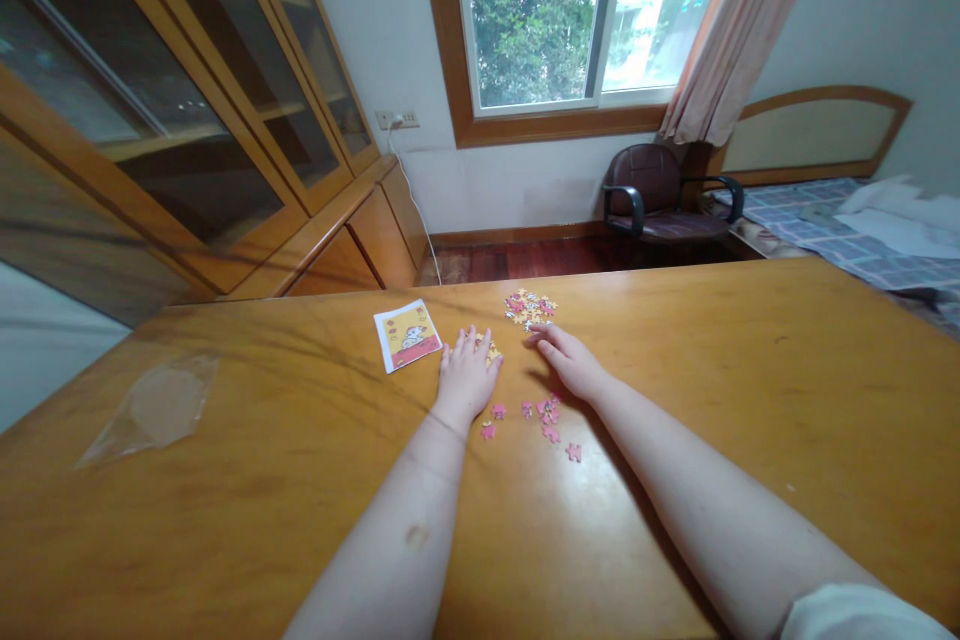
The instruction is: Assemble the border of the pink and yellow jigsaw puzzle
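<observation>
My left hand [468, 378] lies flat with fingers spread over a group of yellow jigsaw puzzle pieces [492, 352], partly hiding them. At the near edge of a mixed pile of puzzle pieces [531, 306], my right hand [564, 356] reaches in with its fingers extended; whether a fingertip touches a piece I cannot tell. Closer to me, several pink puzzle pieces [550, 412] lie loose between my forearms. Left of my left hand is a picture card [409, 335] with a white animal on a yellow and pink ground.
A clear plastic bag [154, 408] lies on the left of the wooden table [750, 400]. Beyond the table stand a glass-doored cabinet [300, 190], an armchair [660, 190] and a bed [832, 220] below and beside the window [540, 20].
</observation>
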A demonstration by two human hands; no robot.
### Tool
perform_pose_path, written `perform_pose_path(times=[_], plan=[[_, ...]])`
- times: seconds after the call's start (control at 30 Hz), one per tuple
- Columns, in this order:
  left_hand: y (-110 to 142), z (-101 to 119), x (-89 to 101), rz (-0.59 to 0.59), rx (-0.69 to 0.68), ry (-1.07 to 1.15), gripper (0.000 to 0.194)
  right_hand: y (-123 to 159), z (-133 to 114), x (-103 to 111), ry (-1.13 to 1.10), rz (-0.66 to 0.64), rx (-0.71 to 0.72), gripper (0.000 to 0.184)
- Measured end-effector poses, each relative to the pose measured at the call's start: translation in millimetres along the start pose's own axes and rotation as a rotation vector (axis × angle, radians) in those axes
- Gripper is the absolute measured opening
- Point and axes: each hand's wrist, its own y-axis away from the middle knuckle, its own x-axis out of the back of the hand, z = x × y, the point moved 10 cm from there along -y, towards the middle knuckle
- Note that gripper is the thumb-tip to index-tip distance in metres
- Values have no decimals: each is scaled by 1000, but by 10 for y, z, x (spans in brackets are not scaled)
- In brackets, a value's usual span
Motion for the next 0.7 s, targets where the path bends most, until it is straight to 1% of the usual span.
perform_pose_path(times=[0.1,0.17,0.27,0.33,0.37,0.43,0.5,0.57,0.6,0.67,0.7], plan=[[2,-20,116,91,35,73,56,-3,12,-5,-25,4,-17,38],[24,16,198,127,21,130,53,-1,31,-14,-49,5,-27,38],[131,167,337,129,-47,160,48,14,80,-12,-99,4,-43,40],[259,266,390,73,-61,139,48,25,125,12,-122,-7,-61,44],[341,311,363,3,-60,128,49,29,151,31,-116,-19,-76,46],[544,411,245,-159,-81,107,61,39,197,81,-30,-57,-119,48],[760,456,123,-256,-91,76,71,70,186,142,115,-106,-142,50],[941,439,18,-285,-90,43,76,160,108,165,255,-181,-134,56],[1018,412,-39,-298,-89,23,78,240,50,136,301,-245,-118,60],[1138,339,-135,-319,-85,-14,81,465,-108,21,363,-384,-35,79],[1181,325,-165,-321,-105,-27,81,593,-185,-36,387,-431,11,90]])
